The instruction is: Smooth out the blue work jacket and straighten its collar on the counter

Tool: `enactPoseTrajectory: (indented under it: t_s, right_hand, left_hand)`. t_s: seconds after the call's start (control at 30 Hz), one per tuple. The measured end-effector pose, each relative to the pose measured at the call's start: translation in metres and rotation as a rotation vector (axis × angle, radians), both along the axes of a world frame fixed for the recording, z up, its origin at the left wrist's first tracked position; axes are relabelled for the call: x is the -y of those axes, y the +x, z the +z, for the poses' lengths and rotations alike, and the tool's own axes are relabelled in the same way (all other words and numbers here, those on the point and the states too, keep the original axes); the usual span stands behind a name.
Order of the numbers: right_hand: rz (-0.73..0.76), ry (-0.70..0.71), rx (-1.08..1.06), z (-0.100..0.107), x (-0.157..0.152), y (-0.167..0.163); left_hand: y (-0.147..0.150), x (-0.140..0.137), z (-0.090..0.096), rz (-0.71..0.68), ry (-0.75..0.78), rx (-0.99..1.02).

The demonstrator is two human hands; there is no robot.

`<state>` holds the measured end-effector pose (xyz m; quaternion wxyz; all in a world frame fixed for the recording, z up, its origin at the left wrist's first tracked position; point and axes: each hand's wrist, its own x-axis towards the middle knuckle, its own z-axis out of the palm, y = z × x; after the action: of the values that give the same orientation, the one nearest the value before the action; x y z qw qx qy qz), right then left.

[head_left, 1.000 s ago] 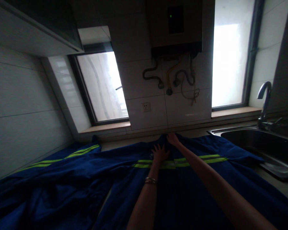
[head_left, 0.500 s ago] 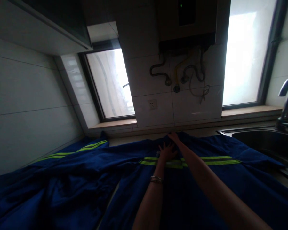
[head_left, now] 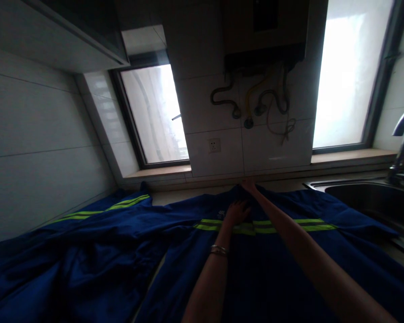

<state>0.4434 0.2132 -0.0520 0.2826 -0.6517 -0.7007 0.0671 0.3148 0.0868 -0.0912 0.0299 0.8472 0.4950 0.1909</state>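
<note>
Smoothing step, I judge: left hand (head_left: 236, 212) lies flat and open on the blue jacket (head_left: 256, 251), right hand (head_left: 248, 185) pinches its collar edge; next calls for an even pull

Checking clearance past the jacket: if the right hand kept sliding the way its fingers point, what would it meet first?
The right hand points past the blue jacket collar; it would probably cross bare counter, then meet the tiled wall.

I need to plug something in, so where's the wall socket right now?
In the head view the wall socket sits on the tiled wall between the two windows, just above the blue jacket and the left hand.
</note>
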Motion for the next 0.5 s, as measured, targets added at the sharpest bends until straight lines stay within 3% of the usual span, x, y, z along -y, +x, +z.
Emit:
enactPoseTrajectory:
  t_s: [0.17,0.37,0.5]
  right_hand:
    - [-0.173,-0.016,-0.024,-0.001,0.008,0.07]
    - [-0.257,-0.111,-0.131,-0.027,0.01,0.103]
    - [-0.172,-0.084,-0.218,-0.032,0.004,0.102]
  left_hand:
    - [0.022,-0.001,-0.004,0.189,0.012,0.004]
    - [0.036,-0.004,-0.004,-0.07,-0.071,-0.062]
    - [0.04,-0.004,-0.002,-0.113,-0.015,-0.093]
